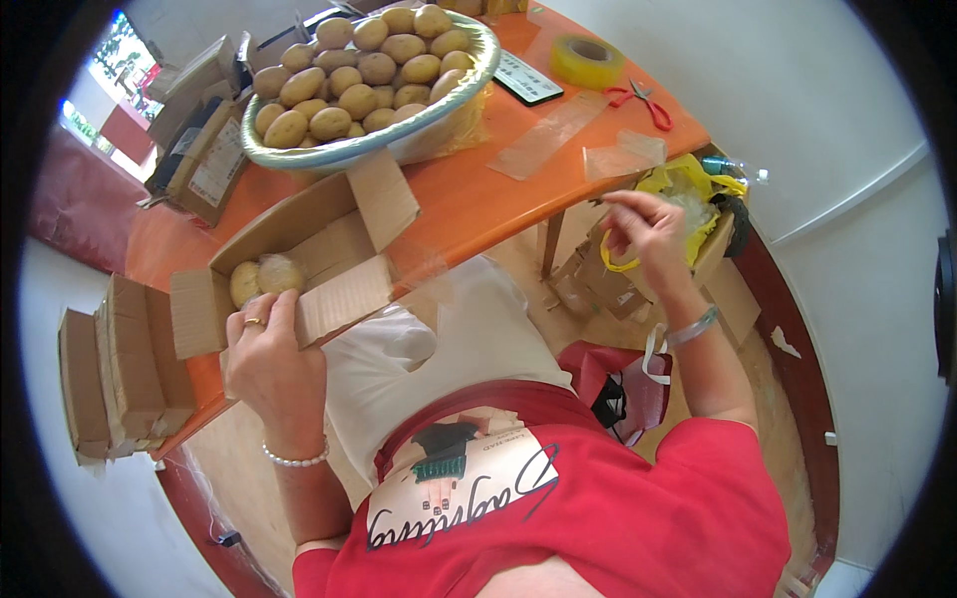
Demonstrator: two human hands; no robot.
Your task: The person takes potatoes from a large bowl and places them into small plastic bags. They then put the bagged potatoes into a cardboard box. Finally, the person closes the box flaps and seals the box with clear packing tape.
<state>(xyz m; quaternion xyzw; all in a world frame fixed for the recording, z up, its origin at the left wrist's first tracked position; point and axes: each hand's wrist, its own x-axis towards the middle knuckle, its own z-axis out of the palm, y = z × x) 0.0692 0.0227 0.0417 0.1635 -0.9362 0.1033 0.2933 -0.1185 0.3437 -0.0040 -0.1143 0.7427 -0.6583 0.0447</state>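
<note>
An open cardboard box point(329, 239) lies near the front edge of the orange table, its flaps folded out. Two potatoes point(258, 278) sit at its left end, the right one under shiny clear film. My left hand point(273, 359) grips the near wall of this box, fingertips reaching over it beside the potatoes; the thumb is hidden. Off the table's right front edge, my right hand point(647, 232) hovers above a yellow plastic bag point(691, 187), its fingers loosely bent and apart. Nothing clear shows between them.
A plastic-lined basin point(448, 119) heaped with potatoes stands behind the box. Rightward lie a phone-like device point(527, 78), a tape roll point(587, 60), red-handled scissors point(647, 105) and tape strips point(553, 134). Cardboard boxes point(134, 366) stand at left. A red bag point(620, 389) is below.
</note>
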